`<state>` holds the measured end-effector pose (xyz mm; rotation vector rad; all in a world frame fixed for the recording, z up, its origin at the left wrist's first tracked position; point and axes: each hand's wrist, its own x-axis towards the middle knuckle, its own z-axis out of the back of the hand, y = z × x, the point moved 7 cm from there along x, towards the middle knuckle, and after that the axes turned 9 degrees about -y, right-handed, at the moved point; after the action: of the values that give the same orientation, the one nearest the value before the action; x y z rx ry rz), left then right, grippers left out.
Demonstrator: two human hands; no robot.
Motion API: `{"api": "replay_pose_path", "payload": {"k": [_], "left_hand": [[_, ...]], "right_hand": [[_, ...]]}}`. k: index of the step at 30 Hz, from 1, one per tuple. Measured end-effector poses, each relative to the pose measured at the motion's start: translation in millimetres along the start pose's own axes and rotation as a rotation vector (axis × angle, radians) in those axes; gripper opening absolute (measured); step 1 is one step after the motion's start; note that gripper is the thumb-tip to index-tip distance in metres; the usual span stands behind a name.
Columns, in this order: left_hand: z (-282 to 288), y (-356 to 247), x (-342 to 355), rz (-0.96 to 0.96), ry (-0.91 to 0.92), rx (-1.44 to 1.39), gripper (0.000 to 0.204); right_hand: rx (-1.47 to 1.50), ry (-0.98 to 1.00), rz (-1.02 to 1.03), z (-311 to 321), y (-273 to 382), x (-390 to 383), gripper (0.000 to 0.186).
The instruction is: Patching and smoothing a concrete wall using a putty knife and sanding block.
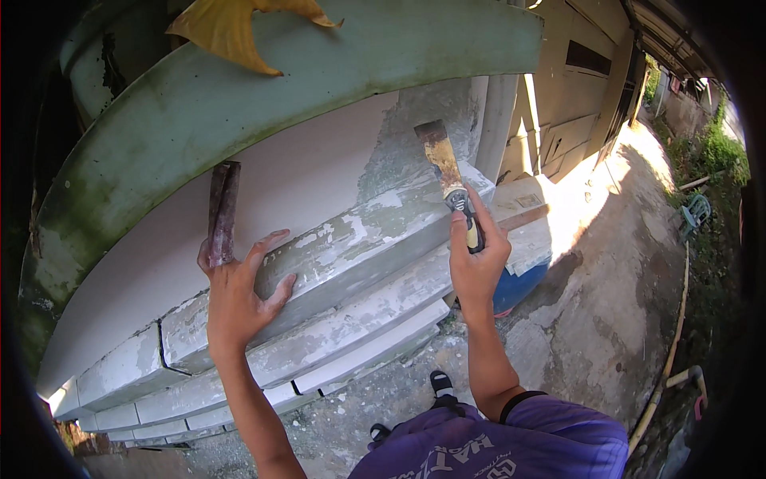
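Observation:
My right hand (481,254) is closed round the black and cream handle of a putty knife (440,156). Its stained, yellowish blade points up and away, just in front of the patchy grey wall (423,112). My left hand (235,299) has its thumb and a finger spread over a stepped, whitish-patched ledge (343,239). The other fingers of that hand are curled at the lower end of a flat, stained scraper (223,203), which stands up in front of the smooth pale wall (311,144). Its grip is hidden by the hand.
A green curved slab (335,64) overhangs the wall, with a dry yellow leaf (227,36) on it. Below the ledge's right end sits a blue container (519,285). Concrete path (590,303) runs along the right, edged by a pipe (670,359) and plants (718,152).

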<state>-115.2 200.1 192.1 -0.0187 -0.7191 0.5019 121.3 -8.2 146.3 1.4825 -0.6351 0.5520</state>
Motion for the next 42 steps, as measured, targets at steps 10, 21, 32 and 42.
{"api": "replay_pose_path", "payload": {"k": [10,21,32,42], "left_hand": [[-5.8,3.8,-0.5,0.027,0.049,-0.053,0.057],[0.5,1.3,-1.4,-0.059,-0.041,0.031,0.058],[4.2,-7.2,-3.5,-0.064,-0.120,0.100,0.055],[2.7,-3.6,-10.9,-0.032,-0.205,0.195,0.054]], "right_hand": [[0.098,-0.084,-0.008,50.6,-1.4,-1.6,0.036],[0.033,0.046,0.309,57.2,16.1,-14.9,0.037],[-0.331,-0.270,0.245,104.2,-30.4,14.6,0.036],[0.088,0.146,0.341,90.9,-19.2,-1.7,0.049]]}}
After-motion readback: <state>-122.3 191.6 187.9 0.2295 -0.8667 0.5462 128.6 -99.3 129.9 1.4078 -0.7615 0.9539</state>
